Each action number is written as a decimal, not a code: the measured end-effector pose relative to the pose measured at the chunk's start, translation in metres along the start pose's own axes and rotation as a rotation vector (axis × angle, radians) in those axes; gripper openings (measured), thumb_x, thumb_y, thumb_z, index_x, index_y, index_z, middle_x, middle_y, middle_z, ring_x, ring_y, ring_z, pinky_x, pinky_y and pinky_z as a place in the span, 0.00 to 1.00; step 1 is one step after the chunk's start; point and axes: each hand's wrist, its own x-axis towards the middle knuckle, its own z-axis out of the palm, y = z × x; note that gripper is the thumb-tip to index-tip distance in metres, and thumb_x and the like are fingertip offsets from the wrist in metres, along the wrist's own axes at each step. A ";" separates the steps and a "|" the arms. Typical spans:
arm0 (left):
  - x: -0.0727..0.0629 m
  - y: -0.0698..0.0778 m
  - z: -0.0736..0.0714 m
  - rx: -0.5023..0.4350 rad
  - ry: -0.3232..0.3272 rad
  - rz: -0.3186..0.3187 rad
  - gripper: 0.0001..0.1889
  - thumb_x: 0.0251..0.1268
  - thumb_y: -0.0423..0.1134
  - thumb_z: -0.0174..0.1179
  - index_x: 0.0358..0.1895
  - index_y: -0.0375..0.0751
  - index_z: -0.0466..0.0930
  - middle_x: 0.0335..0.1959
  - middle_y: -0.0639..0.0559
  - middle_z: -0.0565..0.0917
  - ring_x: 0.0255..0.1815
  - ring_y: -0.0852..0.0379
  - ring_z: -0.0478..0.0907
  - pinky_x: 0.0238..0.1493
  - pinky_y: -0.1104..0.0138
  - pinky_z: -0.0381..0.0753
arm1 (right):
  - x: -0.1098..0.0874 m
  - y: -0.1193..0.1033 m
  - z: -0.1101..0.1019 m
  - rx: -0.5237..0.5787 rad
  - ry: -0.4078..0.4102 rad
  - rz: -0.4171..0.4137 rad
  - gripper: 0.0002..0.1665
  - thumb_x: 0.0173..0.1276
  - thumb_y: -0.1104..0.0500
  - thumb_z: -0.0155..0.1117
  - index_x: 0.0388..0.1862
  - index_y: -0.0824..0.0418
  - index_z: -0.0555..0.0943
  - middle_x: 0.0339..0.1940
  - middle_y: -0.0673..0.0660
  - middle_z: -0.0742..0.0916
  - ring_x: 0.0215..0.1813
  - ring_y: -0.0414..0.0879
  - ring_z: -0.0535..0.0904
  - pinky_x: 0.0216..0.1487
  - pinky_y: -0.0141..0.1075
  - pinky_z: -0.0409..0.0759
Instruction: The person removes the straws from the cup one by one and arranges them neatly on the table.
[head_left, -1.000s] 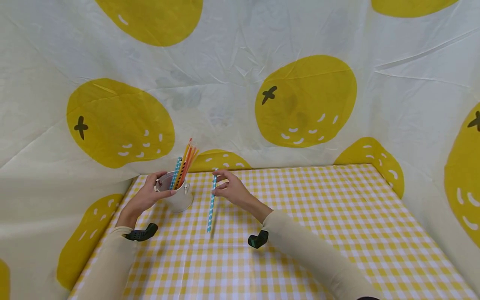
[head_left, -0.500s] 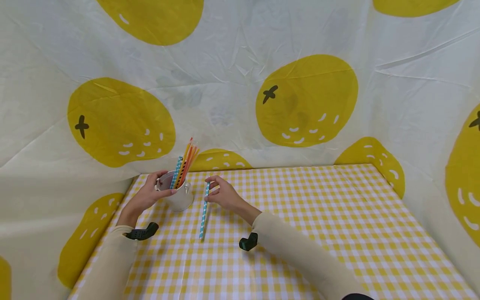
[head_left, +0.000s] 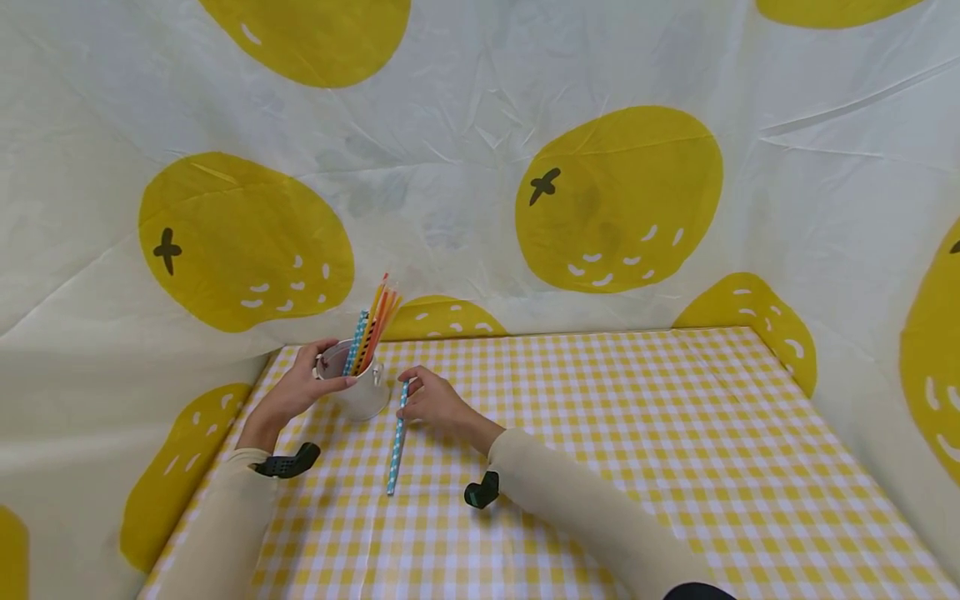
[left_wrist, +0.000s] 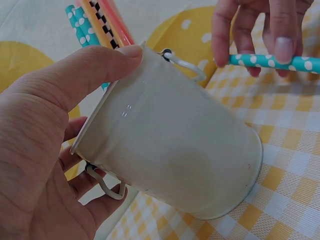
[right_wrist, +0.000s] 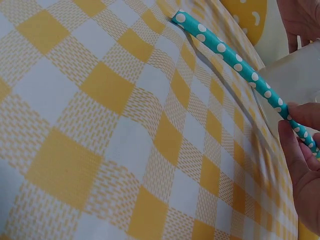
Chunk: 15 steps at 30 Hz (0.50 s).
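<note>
A white metal bucket (left_wrist: pixel 175 130) with small side handles stands at the table's back left, several straws (head_left: pixel 372 329) leaning out of it. These are teal polka-dotted, orange, red and black-checked. My left hand (head_left: pixel 298 385) grips the bucket's rim, thumb on the near side and fingers round the far side. Just right of the bucket, my right hand (head_left: pixel 435 402) pinches a teal straw with white dots (right_wrist: pixel 239 62) near its upper end. That straw slants over the cloth, its lower end pointing toward me, as the head view shows.
A yellow-and-white checked cloth (head_left: pixel 600 433) covers the table. Behind it and at the sides hangs a white curtain (head_left: pixel 442 233) printed with big yellow fruit. Each wrist carries a dark camera mount, such as the one on the right wrist (head_left: pixel 482 490).
My right hand has moved left and toward me with the dotted straw, lower end leading, closer to the bucket's side. The left hand and bucket have stayed in place.
</note>
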 end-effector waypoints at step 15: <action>0.001 0.001 0.000 0.009 0.001 -0.009 0.50 0.65 0.53 0.69 0.81 0.41 0.47 0.77 0.35 0.48 0.71 0.35 0.52 0.66 0.37 0.59 | 0.007 0.006 0.008 -0.320 -0.055 -0.059 0.27 0.61 0.63 0.77 0.58 0.69 0.80 0.40 0.62 0.84 0.33 0.40 0.73 0.38 0.31 0.73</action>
